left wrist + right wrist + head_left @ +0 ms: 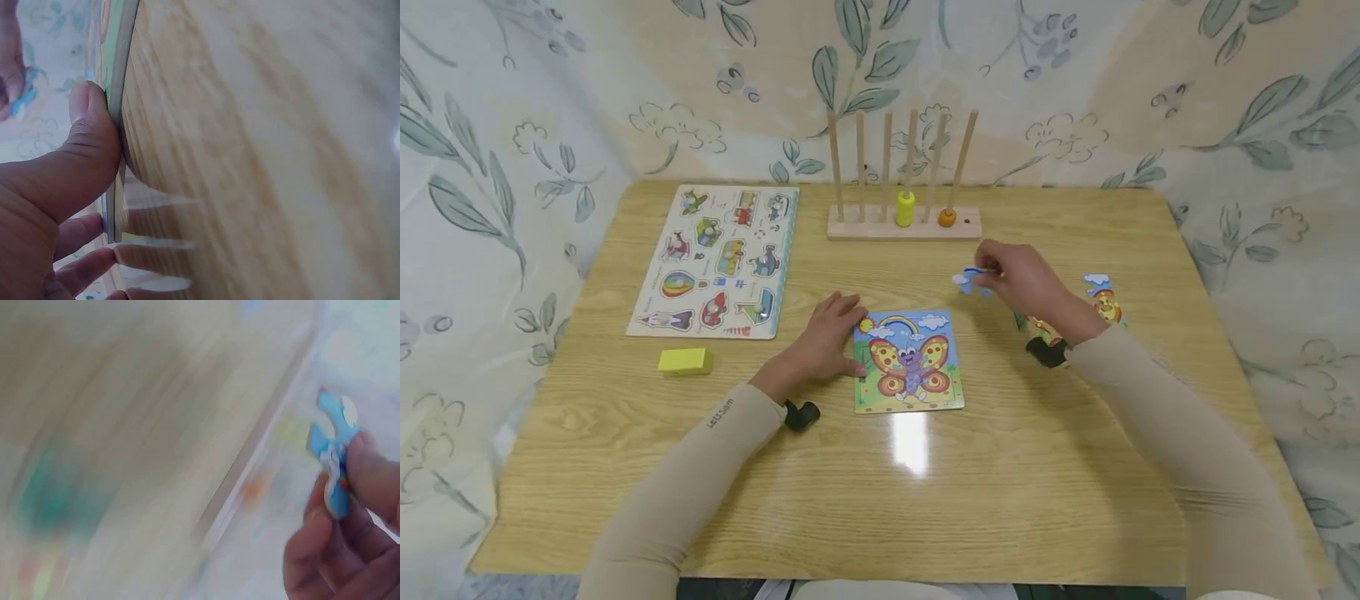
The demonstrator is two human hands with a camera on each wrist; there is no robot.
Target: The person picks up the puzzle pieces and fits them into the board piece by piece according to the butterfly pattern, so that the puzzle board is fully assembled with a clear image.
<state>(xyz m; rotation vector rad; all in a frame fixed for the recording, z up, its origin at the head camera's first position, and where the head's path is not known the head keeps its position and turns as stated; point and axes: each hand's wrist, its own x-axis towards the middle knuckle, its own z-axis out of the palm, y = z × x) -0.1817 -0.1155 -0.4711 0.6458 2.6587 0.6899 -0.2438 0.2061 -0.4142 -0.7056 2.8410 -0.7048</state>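
A square butterfly puzzle board [910,362] with a rainbow and sun lies on the table. My left hand [827,342] rests at its left edge, the thumb touching the side and the fingers spread near the upper corner. In the left wrist view the thumb [94,125] lies against the board's thin edge. My right hand [1022,279] pinches a blue jigsaw piece [336,440] between thumb and fingers, above the table to the upper right of the board. Under the right wrist lie other colourful puzzle pieces [1105,304], partly hidden by the arm.
A wooden peg rack [902,229] stands at the back, with yellow beads [906,208] and an orange bead [947,217]. A vehicle puzzle board [715,262] lies at the left, and a yellow block [685,362] sits below it. Patterned cloth hangs behind the table.
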